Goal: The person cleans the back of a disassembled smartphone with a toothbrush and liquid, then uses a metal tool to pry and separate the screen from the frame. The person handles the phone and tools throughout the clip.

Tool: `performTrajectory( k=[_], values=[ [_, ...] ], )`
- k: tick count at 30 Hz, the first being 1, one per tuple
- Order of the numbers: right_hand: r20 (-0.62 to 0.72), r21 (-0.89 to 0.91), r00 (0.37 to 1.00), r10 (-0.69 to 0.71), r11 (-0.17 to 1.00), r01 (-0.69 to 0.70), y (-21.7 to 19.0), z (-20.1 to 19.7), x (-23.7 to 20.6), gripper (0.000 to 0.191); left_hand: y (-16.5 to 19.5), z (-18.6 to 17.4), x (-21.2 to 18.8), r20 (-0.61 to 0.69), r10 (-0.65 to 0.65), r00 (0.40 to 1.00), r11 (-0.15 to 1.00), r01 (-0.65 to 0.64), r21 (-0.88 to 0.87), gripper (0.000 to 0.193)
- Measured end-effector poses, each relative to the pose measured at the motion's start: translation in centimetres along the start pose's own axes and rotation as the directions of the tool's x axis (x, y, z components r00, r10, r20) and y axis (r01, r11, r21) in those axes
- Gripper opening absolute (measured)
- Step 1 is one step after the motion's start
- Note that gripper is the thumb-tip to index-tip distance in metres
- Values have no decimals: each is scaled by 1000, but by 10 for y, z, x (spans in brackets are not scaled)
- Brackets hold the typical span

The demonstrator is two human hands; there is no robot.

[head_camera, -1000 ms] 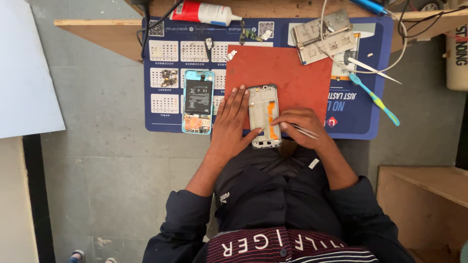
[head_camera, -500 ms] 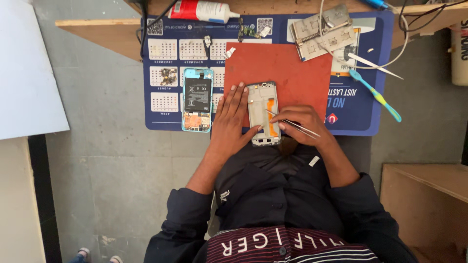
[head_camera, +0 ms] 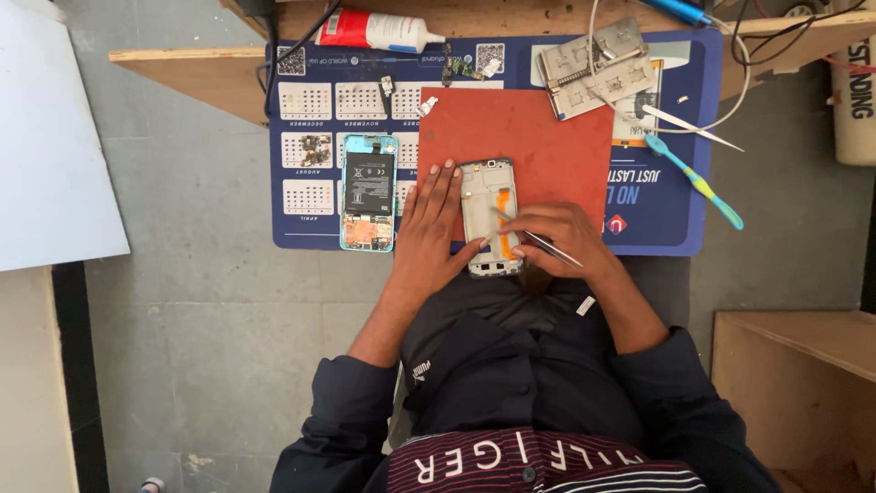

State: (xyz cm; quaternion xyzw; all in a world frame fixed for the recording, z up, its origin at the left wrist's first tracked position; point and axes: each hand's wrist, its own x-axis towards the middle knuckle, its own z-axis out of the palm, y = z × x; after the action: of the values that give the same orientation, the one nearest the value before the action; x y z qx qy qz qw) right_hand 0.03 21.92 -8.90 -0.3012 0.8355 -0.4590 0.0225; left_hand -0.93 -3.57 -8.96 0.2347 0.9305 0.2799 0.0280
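I see my left hand [head_camera: 436,224] lying flat, fingers spread, bracing the phone frame's [head_camera: 490,217] left edge on the red mat [head_camera: 547,128]. My right hand [head_camera: 557,239], its grip pinched on tweezers [head_camera: 540,240], sits against the frame's lower right, tips pointing inward; the frame's long axis runs away from me.

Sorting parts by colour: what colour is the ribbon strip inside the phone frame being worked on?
Orange, on the white phone frame; clearest in the head view.

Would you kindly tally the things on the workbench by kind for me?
Opened phones: 2, silver frame, blue-edged one
Mats: 2, red, blue
Tweezers: 2
Toothbrush: 1
Glue tube: 1
Metal jig: 1
Total: 9
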Motion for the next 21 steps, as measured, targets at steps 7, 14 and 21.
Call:
performTrajectory(
  k=[7,14,21],
  values=[
    [-12,-13,1000,22,1000,-22,-1,1,0,22,0,-1,0,4,8,1000,1000,-8,6,96],
    [-231,379,955,185,921,-87,6,10,-4,20,2,-1,-2,-16,12,1000,1000,-13,-14,95],
    [-449,149,841,302,953,-263,6,1,-9,25,3,-5,-3,9,5,1000,1000,-5,-19,93]
  ],
)
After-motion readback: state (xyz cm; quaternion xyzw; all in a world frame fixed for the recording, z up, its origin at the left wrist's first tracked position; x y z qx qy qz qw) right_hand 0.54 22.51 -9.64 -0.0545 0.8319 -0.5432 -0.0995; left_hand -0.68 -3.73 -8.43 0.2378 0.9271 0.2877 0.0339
